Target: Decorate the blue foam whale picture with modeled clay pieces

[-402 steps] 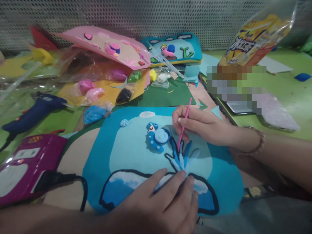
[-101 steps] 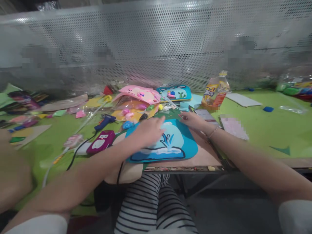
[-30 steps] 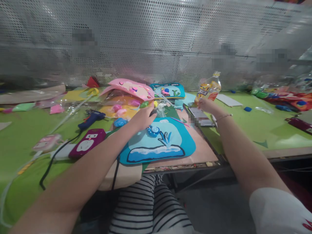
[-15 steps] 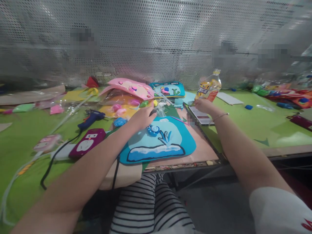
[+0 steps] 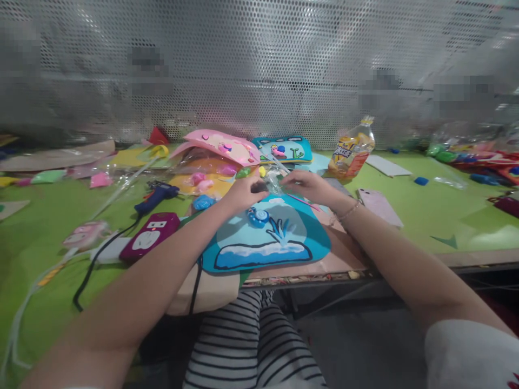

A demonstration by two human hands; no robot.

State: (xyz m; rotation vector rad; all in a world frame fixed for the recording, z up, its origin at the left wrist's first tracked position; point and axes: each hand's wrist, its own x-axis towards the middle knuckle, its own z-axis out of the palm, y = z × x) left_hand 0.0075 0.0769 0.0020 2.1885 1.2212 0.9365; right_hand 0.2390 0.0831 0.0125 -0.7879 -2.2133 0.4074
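Observation:
My left hand (image 5: 248,192) hovers over the upper left edge of a teal foam bag panel (image 5: 320,243), thumb and fingers apart, with nothing visible in it. Just above the panel's top edge is my right hand (image 5: 306,186), fingers loosely curved towards the left and apart. Between the hands lies crumpled clear plastic (image 5: 275,183); I cannot tell whether the right fingertips touch it. A blue clay snail (image 5: 259,216) sits on the panel above a painted blue-and-white strip and a blue plant (image 5: 279,229). A pink stick (image 5: 306,203) lies beneath my right hand.
Left are a blue glue gun (image 5: 156,199) with a black cord and a purple power adapter (image 5: 150,236). Behind lie a pink decorated panel (image 5: 219,146) and a smaller teal one (image 5: 300,151). A yellow-labelled bottle (image 5: 352,151) and a pink phone (image 5: 379,206) are right.
My right hand has moved left from beside the bottle to near my left hand. The phone now lies farther right with its pink back showing. My left hand has hardly moved.

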